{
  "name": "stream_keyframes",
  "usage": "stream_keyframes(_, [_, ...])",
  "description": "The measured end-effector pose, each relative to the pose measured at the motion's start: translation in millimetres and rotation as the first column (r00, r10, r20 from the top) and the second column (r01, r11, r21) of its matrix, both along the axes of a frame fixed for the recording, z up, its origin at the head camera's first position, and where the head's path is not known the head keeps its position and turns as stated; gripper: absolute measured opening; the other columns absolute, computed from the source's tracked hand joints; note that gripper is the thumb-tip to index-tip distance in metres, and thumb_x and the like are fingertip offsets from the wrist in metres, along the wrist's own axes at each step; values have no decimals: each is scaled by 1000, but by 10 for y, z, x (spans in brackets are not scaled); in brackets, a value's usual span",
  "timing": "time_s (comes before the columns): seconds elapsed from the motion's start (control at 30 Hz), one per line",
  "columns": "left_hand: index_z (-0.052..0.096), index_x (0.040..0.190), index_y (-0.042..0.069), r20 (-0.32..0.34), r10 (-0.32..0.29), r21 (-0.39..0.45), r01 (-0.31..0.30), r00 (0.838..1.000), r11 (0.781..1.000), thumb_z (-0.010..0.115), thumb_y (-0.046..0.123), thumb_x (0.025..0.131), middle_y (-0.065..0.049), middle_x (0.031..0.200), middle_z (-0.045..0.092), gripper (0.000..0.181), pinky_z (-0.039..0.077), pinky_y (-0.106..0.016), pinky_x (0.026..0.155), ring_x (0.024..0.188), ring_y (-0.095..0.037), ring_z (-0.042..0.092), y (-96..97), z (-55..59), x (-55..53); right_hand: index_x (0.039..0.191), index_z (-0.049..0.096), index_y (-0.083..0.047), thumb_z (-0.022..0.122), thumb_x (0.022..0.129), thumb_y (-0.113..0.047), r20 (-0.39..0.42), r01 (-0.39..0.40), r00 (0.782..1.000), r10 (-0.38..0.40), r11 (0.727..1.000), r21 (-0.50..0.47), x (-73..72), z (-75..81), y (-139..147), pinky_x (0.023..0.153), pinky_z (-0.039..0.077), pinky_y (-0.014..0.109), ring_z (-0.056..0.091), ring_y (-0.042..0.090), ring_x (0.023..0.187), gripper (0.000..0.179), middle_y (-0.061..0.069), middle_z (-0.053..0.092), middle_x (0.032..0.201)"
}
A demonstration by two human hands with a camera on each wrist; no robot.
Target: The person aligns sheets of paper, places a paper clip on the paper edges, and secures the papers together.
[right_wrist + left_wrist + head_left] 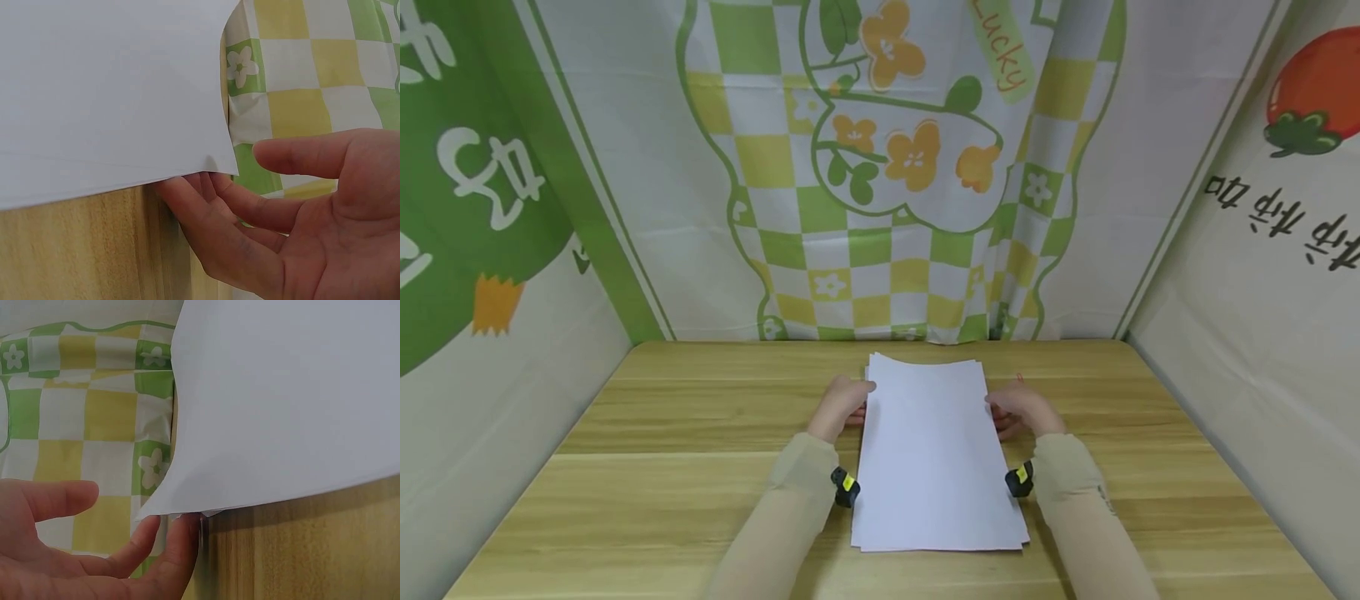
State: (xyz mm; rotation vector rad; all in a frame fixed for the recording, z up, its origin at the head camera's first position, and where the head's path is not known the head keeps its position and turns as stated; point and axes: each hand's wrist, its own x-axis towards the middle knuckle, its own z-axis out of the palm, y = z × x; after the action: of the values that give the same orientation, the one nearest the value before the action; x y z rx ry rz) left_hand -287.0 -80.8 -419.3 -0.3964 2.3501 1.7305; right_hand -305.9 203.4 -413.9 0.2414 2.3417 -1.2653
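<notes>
A stack of white paper sheets lies lengthwise on the wooden table, its sheets slightly out of line at the corners. In the head view its far edge bows, with the far corners raised. My left hand is at the left long edge near the far corner. Its fingertips touch the paper from below, while the thumb stands apart from it. At the opposite edge, my right hand has its fingers partly under the sheets. The right thumb is off the paper.
The wooden table reaches back to a checkered curtain. Printed cloth walls stand on the left and right. A small red mark shows behind the right hand; I cannot tell what it is.
</notes>
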Motion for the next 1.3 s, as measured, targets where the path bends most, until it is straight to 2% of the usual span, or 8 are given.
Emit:
stream_keyframes(0.2, [52, 97, -1, 6, -18, -1, 18, 1000, 1000, 57, 25, 89, -3, 69, 48, 27, 47, -26, 57, 59, -14, 47, 16, -20, -26, 114, 50, 11, 48, 95, -14, -4, 41, 999, -41, 999, -3, 20, -13, -29, 68, 58, 37, 60, 24, 76, 32, 17, 55, 93])
stream_keyframes(0.37, [52, 104, 0, 23, -45, -35, 46, 999, 998, 56, 28, 88, -5, 73, 47, 32, 42, -30, 60, 65, -17, 47, 36, -27, -30, 113, 51, 12, 49, 95, -15, -4, 36, 999, -36, 999, -6, 21, -27, -34, 65, 57, 36, 60, 23, 73, 32, 16, 56, 91])
stream_keyframes(0.6, [47, 124, -2, 28, -69, -53, 70, 997, 996, 56, 30, 88, -8, 92, 47, 49, 42, -32, 62, 77, -20, 46, 74, 14, -24, 108, 51, 9, 48, 95, -13, 9, 41, 999, -41, 999, -3, -14, -68, -23, 63, 57, 34, 58, 21, 71, 26, 14, 55, 87])
stream_keyframes(0.7, [42, 131, -4, 30, -84, -47, 85, 996, 995, 56, 28, 90, -15, 109, 51, 55, 48, -38, 69, 90, -26, 52, 82, 19, -14, 106, 51, 8, 48, 95, -14, 9, 45, 999, -45, 999, -7, -18, -73, -16, 63, 57, 34, 58, 20, 70, 24, 13, 55, 85])
stream_keyframes(0.8, [32, 139, -7, 27, -110, -29, 111, 994, 993, 55, 27, 92, -23, 131, 44, 62, 49, -46, 82, 110, -33, 50, 79, 7, 0, 105, 52, 8, 48, 95, -14, 9, 45, 999, -45, 999, -19, -12, -71, -11, 63, 57, 34, 59, 20, 70, 24, 12, 56, 84])
stream_keyframes(0.87, [22, 144, -8, 25, -130, -12, 131, 991, 991, 53, 26, 93, -25, 143, 34, 69, 47, -50, 89, 123, -37, 43, 65, 1, 8, 106, 52, 8, 48, 95, -15, 8, 46, 999, -46, 999, -26, -10, -71, -14, 64, 57, 35, 59, 20, 70, 26, 13, 56, 85])
stream_keyframes(1.07, [4, 148, -4, 42, -166, 26, 165, 985, 986, 50, 26, 95, -24, 152, 20, 76, 41, -53, 98, 133, -39, 34, 65, 15, 20, 111, 51, 9, 49, 95, -18, -4, 51, 999, -51, 998, -42, 9, -54, -32, 68, 57, 35, 60, 20, 73, 32, 14, 56, 91])
stream_keyframes(1.3, [1, 148, -3, 46, -165, 33, 163, 985, 986, 51, 25, 95, -25, 153, 17, 78, 39, -53, 99, 133, -41, 33, 75, 12, 32, 121, 47, 13, 51, 95, -19, 5, 40, 999, -40, 998, -47, 43, -30, -67, 70, 57, 39, 62, 26, 82, 42, 23, 56, 105])
